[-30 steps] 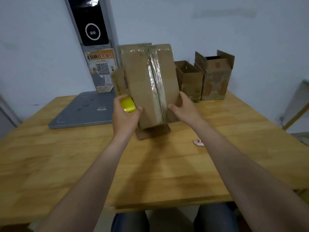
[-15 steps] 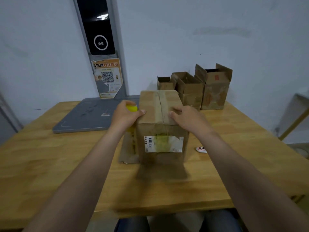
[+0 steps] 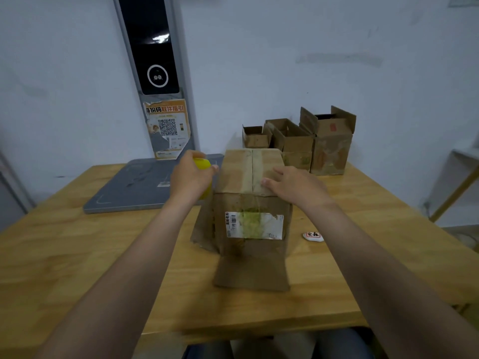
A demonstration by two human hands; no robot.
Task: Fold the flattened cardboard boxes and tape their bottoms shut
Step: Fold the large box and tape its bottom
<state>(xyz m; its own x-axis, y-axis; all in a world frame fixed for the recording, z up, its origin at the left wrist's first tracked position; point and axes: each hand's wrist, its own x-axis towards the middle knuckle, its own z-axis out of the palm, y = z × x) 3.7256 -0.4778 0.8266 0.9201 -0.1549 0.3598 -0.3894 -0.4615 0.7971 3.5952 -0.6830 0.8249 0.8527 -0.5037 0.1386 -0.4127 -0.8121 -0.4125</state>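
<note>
Resting flat on the box [image 3: 239, 177] — right hand [image 3: 293, 186]; left hand [image 3: 190, 178] round yellow roll [image 3: 202, 164].

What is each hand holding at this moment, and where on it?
The left hand grips a yellow tape roll round its middle, beside the box. The right hand holds nothing; it rests flat on the box's taped top.

A grey flat slab [image 3: 145, 185] lies on the wooden bench [image 3: 77, 255], far left, below a pillar carrying a black panel [image 3: 153, 47] and an orange QR poster [image 3: 168, 128]. A small white tag [image 3: 313, 235] with red characters lies toward the bench's right.
</note>
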